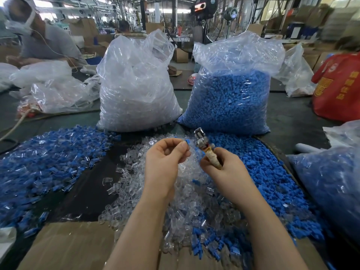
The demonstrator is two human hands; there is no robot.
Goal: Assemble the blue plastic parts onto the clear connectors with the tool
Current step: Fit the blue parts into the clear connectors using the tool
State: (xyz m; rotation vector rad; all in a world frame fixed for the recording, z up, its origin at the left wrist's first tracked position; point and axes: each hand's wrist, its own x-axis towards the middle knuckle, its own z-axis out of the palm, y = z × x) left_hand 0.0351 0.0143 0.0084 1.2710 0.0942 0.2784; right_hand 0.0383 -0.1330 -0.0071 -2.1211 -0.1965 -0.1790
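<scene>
left hand pinches small blue plastic part for pressing | right hand grips tape-wrapped metal-headed tool, head raised toward part

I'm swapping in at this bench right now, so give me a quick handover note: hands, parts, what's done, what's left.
Left hand pinches a blue part, apparently on a clear piece.
Right hand grips the tool by its wrapped handle, head up.
Loose clear connectors lie centre, loose blue parts right; full bags stand behind.
Done: the mixed blue-and-clear heap on the left looks assembled.
Left: both loose heaps, plus the bags.
</scene>
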